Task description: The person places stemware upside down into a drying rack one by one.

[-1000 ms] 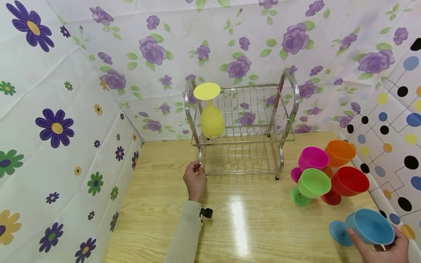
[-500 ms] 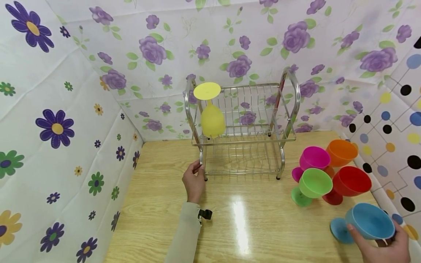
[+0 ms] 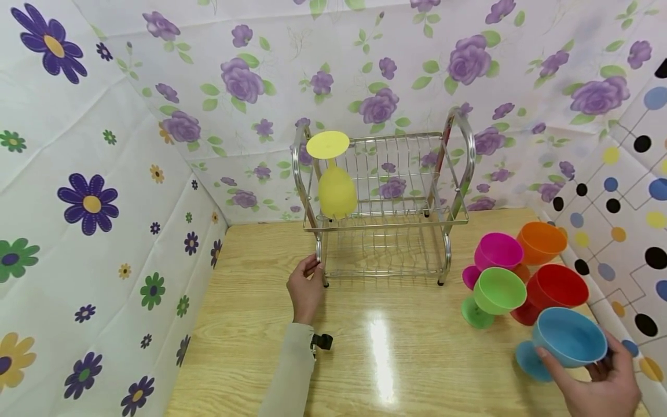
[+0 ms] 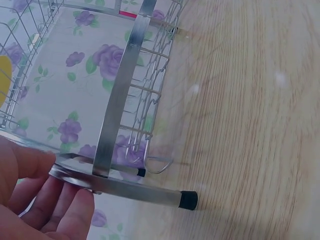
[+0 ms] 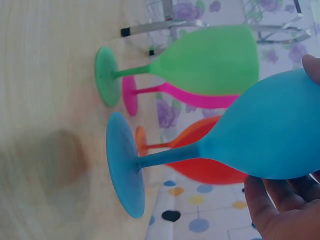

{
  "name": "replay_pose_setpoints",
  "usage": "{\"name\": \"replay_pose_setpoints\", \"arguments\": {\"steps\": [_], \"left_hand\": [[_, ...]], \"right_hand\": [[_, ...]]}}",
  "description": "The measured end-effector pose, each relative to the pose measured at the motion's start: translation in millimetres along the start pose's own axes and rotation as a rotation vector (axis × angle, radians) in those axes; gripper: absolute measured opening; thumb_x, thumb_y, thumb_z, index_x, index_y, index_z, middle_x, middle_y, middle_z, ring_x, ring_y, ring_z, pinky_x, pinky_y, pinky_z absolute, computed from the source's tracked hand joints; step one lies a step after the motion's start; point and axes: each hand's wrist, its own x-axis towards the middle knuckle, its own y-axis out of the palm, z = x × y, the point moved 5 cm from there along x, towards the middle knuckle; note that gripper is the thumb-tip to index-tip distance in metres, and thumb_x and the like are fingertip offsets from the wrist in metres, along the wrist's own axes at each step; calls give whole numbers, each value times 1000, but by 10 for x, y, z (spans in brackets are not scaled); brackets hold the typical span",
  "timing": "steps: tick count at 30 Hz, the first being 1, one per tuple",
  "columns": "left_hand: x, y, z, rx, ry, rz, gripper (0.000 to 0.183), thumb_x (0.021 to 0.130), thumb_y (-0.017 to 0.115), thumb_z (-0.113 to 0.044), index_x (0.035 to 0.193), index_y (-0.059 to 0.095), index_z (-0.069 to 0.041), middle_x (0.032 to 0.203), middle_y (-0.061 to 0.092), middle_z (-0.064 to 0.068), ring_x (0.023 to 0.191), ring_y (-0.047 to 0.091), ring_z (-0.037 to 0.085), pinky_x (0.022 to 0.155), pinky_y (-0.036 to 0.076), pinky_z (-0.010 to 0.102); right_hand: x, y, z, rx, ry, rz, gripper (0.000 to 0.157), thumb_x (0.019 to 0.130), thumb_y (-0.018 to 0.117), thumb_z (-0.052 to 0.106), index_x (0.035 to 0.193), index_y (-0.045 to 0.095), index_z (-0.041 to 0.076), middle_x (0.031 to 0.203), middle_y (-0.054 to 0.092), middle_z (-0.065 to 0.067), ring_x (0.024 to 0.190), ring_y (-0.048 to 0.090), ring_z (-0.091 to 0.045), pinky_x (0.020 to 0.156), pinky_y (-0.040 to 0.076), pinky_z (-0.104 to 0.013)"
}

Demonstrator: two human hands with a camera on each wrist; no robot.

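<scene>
A chrome two-tier dish rack (image 3: 385, 226) stands against the back wall. My left hand (image 3: 305, 289) grips its front left leg, thumb and fingers round the metal tube (image 4: 125, 189) in the left wrist view. Upside down on the upper tier, at the left end, is a yellow goblet (image 3: 337, 191). At the lower right my right hand (image 3: 599, 376) holds a blue goblet (image 3: 570, 336) by its bowl, mouth up. In the right wrist view the blue goblet's foot (image 5: 125, 165) is off the table, with a shadow beside it.
Just beyond the blue goblet, a green goblet (image 3: 499, 291), a red goblet (image 3: 557, 286), a magenta goblet (image 3: 497, 252) and an orange goblet (image 3: 542, 242) stand upright close together. Patterned cloth walls (image 3: 625, 231) border the wooden table (image 3: 250, 347).
My right hand has raised the blue goblet and brought it a little left, nearer the red and green goblets. The left hand stays on the rack leg.
</scene>
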Motion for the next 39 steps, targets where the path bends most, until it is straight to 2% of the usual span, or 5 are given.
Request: {"name": "replay_pose_setpoints", "arguments": {"steps": [7, 14, 20, 31, 39], "left_hand": [[-59, -99, -8, -24, -26, 72, 33, 100, 75, -13, 132, 74, -13, 121, 77, 6, 112, 74, 24, 94, 65, 38], [-215, -257, -79, -27, -66, 146, 35, 101, 74, -21, 135, 72, -17, 128, 73, 3, 119, 70, 23, 100, 63, 47], [-367, -364, -191, -14, -33, 212, 38, 101, 74, -24, 137, 70, -12, 133, 70, 13, 122, 69, 25, 98, 64, 38], [-657, -531, -506, -72, 59, 269, 34, 101, 75, -25, 134, 71, -23, 132, 70, 1, 128, 66, 31, 101, 61, 33], [-912, -512, -833, -120, 135, 355, 36, 101, 75, -24, 137, 69, -20, 137, 68, 1, 128, 65, 26, 105, 60, 43]], "right_hand": [[-127, 62, 225, 54, -81, 26, 93, 82, 93, 19, 158, 42, 33, 157, 54, -10, 116, 46, 1, 121, 43, -25], [-220, 195, 511, 116, -216, 134, 93, 77, 95, 4, 154, 49, 27, 148, 58, -1, 116, 53, -4, 99, 47, -2], [-237, 297, 729, 151, -331, 198, 95, 74, 95, -3, 154, 51, 25, 148, 59, 1, 122, 55, -1, 100, 47, -4], [-324, 459, 1109, 180, -580, 283, 97, 64, 98, -7, 150, 59, 17, 131, 63, 23, 107, 62, 4, 83, 50, 0], [-451, 607, 1369, 269, -743, 411, 104, 53, 99, -13, 148, 61, 9, 136, 67, 6, 112, 65, -1, 94, 51, -5]]}}
